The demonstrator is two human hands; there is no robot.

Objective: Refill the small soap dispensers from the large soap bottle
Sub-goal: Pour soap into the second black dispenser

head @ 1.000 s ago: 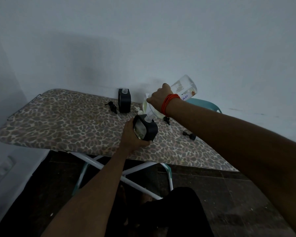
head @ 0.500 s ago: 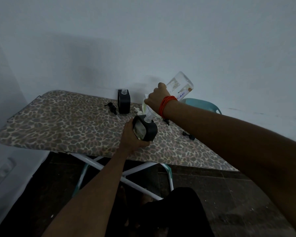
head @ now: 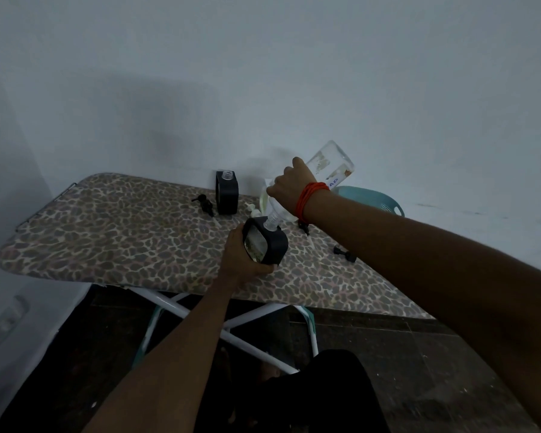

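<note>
- The large soap bottle (head: 329,164), clear with a label, sits just right of the frame's centre, tipped with its neck down and left and its base up and right.
- Its neck meets the open top of a small black dispenser (head: 264,242) held tilted just below it, above the near part of the board.
- The right hand (head: 289,186) is wrapped around the bottle's lower body; a red band (head: 310,198) circles that wrist.
- The left hand (head: 240,264) grasps the dispenser from below and behind, fingers curled under its base.
- A second black dispenser (head: 227,192) stands upright and uncapped further up the frame, near the board's far edge.
- Black pump heads lie loose on the cover: one (head: 204,204) just left of the standing dispenser, one (head: 345,254) to the right, below the right forearm.
- All rests on a leopard-print ironing board (head: 122,235) with white legs (head: 181,307).
- A teal basket (head: 374,198) shows behind the right arm.
</note>
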